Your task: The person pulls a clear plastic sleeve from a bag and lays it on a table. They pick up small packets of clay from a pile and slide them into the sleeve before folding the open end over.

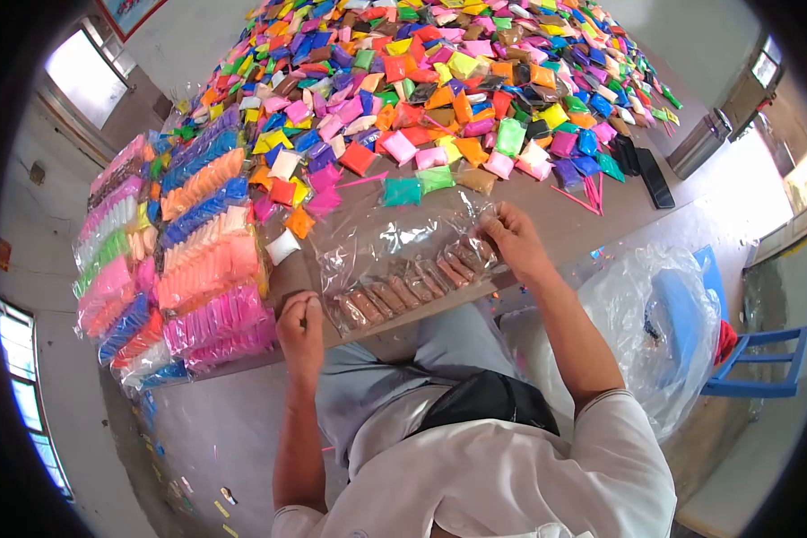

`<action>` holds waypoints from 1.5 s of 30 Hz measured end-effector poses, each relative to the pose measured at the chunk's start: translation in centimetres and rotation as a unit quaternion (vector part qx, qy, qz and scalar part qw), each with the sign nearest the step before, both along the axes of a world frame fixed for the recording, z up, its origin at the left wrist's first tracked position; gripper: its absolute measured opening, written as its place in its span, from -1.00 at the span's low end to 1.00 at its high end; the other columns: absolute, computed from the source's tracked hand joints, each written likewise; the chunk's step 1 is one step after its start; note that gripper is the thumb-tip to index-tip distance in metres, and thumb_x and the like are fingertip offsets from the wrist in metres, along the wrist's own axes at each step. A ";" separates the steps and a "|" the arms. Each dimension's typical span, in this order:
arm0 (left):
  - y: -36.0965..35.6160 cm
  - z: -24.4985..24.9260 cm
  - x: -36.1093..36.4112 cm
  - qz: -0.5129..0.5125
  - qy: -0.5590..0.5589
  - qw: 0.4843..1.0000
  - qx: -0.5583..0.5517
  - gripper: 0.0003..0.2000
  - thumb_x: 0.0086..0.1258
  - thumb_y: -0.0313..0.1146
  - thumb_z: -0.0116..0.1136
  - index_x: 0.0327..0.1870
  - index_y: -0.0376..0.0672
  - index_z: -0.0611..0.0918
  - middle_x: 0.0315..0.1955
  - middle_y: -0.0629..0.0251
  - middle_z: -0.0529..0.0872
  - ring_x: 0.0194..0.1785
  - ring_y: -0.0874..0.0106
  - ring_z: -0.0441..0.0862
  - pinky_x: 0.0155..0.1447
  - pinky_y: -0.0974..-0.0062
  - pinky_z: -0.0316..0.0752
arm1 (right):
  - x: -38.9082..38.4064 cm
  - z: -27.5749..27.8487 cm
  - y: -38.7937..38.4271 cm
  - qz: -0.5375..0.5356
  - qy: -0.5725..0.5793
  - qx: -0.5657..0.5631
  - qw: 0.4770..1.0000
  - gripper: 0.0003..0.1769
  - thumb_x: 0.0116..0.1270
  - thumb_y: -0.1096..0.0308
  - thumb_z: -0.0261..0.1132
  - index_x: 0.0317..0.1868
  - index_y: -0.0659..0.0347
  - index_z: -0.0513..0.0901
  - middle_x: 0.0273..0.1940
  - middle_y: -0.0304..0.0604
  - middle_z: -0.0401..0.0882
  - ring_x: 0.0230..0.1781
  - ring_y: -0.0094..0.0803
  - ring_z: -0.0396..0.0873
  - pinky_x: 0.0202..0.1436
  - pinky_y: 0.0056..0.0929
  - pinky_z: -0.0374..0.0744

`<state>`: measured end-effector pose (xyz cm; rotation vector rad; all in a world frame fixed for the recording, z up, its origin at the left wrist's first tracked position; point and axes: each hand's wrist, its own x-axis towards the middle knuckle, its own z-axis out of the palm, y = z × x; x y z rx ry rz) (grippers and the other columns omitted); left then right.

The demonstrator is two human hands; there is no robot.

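A clear plastic bag [399,235] lies at the table's front edge with a row of several brown packets [394,294] along its near side. At the bag's upper right corner, my right hand [514,238] pinches the plastic between thumb and fingers. My left hand [300,325] is closed beside the bag's lower left corner, at the table edge; what its fingers hold, if anything, is hidden. Just beyond the bag lie a teal packet [402,192], a green packet [437,179] and a brown packet [475,178].
A large heap of colourful packets [421,81] covers the back. Filled bags [211,260] are stacked at left. A phone [655,179], a metal flask [699,143] and pink straws [592,195] lie right. A plastic sack [655,332] stands near a blue stool [758,363].
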<state>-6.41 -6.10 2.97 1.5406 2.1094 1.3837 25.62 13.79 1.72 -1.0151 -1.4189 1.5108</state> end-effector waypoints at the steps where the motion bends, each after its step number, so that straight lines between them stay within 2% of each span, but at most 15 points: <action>1: 0.4 0.0 -0.1 0.002 -0.028 1.000 -0.007 -0.77 0.51 -0.38 0.12 -0.24 -0.42 0.67 -0.23 0.11 0.74 -0.21 0.31 0.66 -0.05 0.42 0.52 | -0.3 -0.2 -0.2 -0.019 -0.012 0.002 1.000 -0.85 0.57 0.37 0.18 0.02 0.24 0.56 -0.24 -0.26 0.66 -0.31 -0.65 0.55 -0.30 -0.63 0.52; 4: 1.3 -0.6 -0.3 0.007 -0.104 0.994 -0.026 -0.74 0.54 -0.34 0.10 -0.24 -0.42 0.67 -0.27 0.13 0.72 -0.24 0.36 0.63 -0.08 0.44 0.50 | -0.9 0.7 -1.3 -0.103 0.003 -0.010 0.995 -0.72 0.46 0.42 0.27 0.12 0.31 0.55 -0.28 -0.23 0.65 -0.31 -0.58 0.57 -0.24 -0.50 0.55; 6: 2.0 -1.6 0.0 0.010 -0.148 0.988 -0.036 -0.72 0.55 -0.31 0.09 -0.23 -0.42 0.67 -0.30 0.14 0.71 -0.25 0.37 0.61 -0.07 0.44 0.49 | -0.4 0.4 -1.2 -0.142 -0.064 0.085 0.984 -0.63 0.43 0.45 0.28 0.20 0.31 0.52 -0.20 -0.16 0.67 -0.21 -0.46 0.62 -0.15 -0.40 0.58; 7: 2.1 -1.9 0.0 0.004 -0.121 0.992 -0.025 -0.71 0.55 -0.30 0.09 -0.23 -0.41 0.67 -0.30 0.13 0.71 -0.23 0.36 0.61 -0.05 0.42 0.49 | -0.3 0.4 -1.2 -0.160 -0.097 0.132 0.973 -0.58 0.41 0.46 0.29 0.25 0.31 0.50 -0.16 -0.12 0.69 -0.16 -0.40 0.65 -0.11 -0.36 0.59; 10: 2.1 -2.6 -0.2 -0.010 -0.049 0.999 -0.002 -0.70 0.55 -0.26 0.09 -0.22 -0.38 0.68 -0.31 0.12 0.71 -0.19 0.30 0.62 -0.01 0.36 0.48 | -0.3 3.0 -2.6 -0.292 -0.195 0.388 0.853 -0.58 0.33 0.50 0.32 0.20 0.27 0.56 -0.03 -0.02 0.69 -0.02 -0.19 0.66 0.03 -0.21 0.58; 13: 1.8 -2.6 -0.4 -0.017 -0.006 1.000 0.000 -0.70 0.54 -0.24 0.10 -0.23 -0.35 0.70 -0.29 0.09 0.72 -0.15 0.20 0.63 0.02 0.29 0.48 | -0.5 6.2 -5.1 -0.167 -0.229 0.529 0.800 -0.59 0.23 0.49 0.36 0.13 0.24 0.63 0.06 0.02 0.65 0.08 -0.05 0.62 0.12 -0.15 0.55; 15: 2.0 -2.6 -0.2 -0.016 0.011 1.000 0.008 -0.70 0.54 -0.24 0.11 -0.24 -0.33 0.70 -0.28 0.08 0.73 -0.14 0.14 0.63 0.03 0.26 0.48 | -2.6 7.7 -7.4 -0.029 -0.224 0.542 0.809 -0.64 0.18 0.42 0.43 0.01 0.23 0.69 0.11 0.04 0.62 0.09 -0.04 0.60 0.13 -0.14 0.55; 17: 2.1 -2.6 0.0 -0.015 0.009 1.000 0.017 -0.70 0.53 -0.24 0.12 -0.25 -0.34 0.71 -0.27 0.07 0.74 -0.14 0.13 0.63 0.03 0.25 0.48 | -5.1 8.0 -8.5 0.081 -0.235 0.562 0.789 -0.57 0.29 0.22 0.41 0.12 0.21 0.64 0.16 0.01 0.59 0.23 -0.01 0.52 0.27 -0.08 0.49; 23: 2.0 -3.2 -0.2 0.003 0.032 0.999 0.024 -0.72 0.50 -0.25 0.15 -0.29 -0.33 0.70 -0.29 0.07 0.74 -0.17 0.13 0.64 0.00 0.24 0.48 | -9.6 4.3 -8.0 0.191 -0.352 0.502 0.767 -0.27 0.36 -0.19 0.26 0.34 0.16 0.48 0.31 0.07 0.45 0.37 0.03 0.37 0.42 0.02 0.31; 29: 2.0 -2.7 0.1 -0.001 0.020 0.999 0.030 -0.73 0.49 -0.26 0.15 -0.30 -0.31 0.70 -0.30 0.08 0.74 -0.18 0.12 0.64 -0.01 0.24 0.48 | -10.2 6.9 -8.6 0.155 -0.343 0.531 0.759 -0.21 0.34 -0.22 0.26 0.35 0.22 0.47 0.25 0.10 0.50 0.34 0.02 0.40 0.41 0.01 0.32; 33: 2.3 -3.1 -0.3 -0.014 0.017 0.999 0.034 -0.73 0.49 -0.27 0.14 -0.30 -0.32 0.70 -0.31 0.07 0.74 -0.19 0.11 0.63 -0.01 0.22 0.48 | -12.4 4.5 -8.2 0.181 -0.352 0.508 0.765 -0.20 0.31 -0.21 0.29 0.32 0.26 0.48 0.15 0.05 0.57 0.22 -0.03 0.50 0.31 -0.05 0.38; 36: 2.6 -2.7 -0.5 -0.031 0.004 0.999 0.021 -0.69 0.53 -0.24 0.12 -0.33 -0.33 0.68 -0.36 0.11 0.72 -0.24 0.21 0.62 -0.04 0.28 0.48 | -12.7 4.3 -8.1 0.200 -0.370 0.477 0.772 -0.22 0.29 -0.21 0.30 0.29 0.24 0.50 0.07 -0.03 0.63 0.11 -0.10 0.56 0.21 -0.10 0.42; 39: 2.5 -1.5 -1.3 -0.055 -0.091 0.991 -0.084 -0.64 0.57 -0.19 0.08 -0.35 -0.34 0.64 -0.40 0.18 0.67 -0.27 0.35 0.58 -0.06 0.37 0.47 | -12.5 4.2 -8.3 0.192 -0.362 0.471 0.781 -0.24 0.28 -0.21 0.32 0.28 0.21 0.51 0.04 -0.04 0.63 0.09 -0.10 0.57 0.21 -0.10 0.43; 40: 2.8 -1.6 -1.8 -0.062 -0.092 0.991 -0.072 -0.57 0.62 -0.11 0.01 -0.36 -0.35 0.60 -0.42 0.23 0.64 -0.27 0.44 0.55 -0.07 0.44 0.46 | -12.5 4.1 -8.3 0.187 -0.357 0.472 0.784 -0.24 0.27 -0.21 0.33 0.28 0.20 0.51 0.02 -0.04 0.63 0.08 -0.10 0.57 0.20 -0.09 0.43; 45: 4.3 0.3 -2.6 -0.079 -0.146 0.984 -0.071 -0.51 0.66 -0.08 -0.09 -0.33 -0.39 0.61 -0.38 0.21 0.67 -0.23 0.42 0.58 -0.06 0.42 0.47 | -12.6 3.6 -8.2 0.184 -0.358 0.470 0.785 -0.23 0.23 -0.22 0.36 0.26 0.17 0.54 -0.05 -0.07 0.61 0.03 -0.10 0.57 0.16 -0.09 0.43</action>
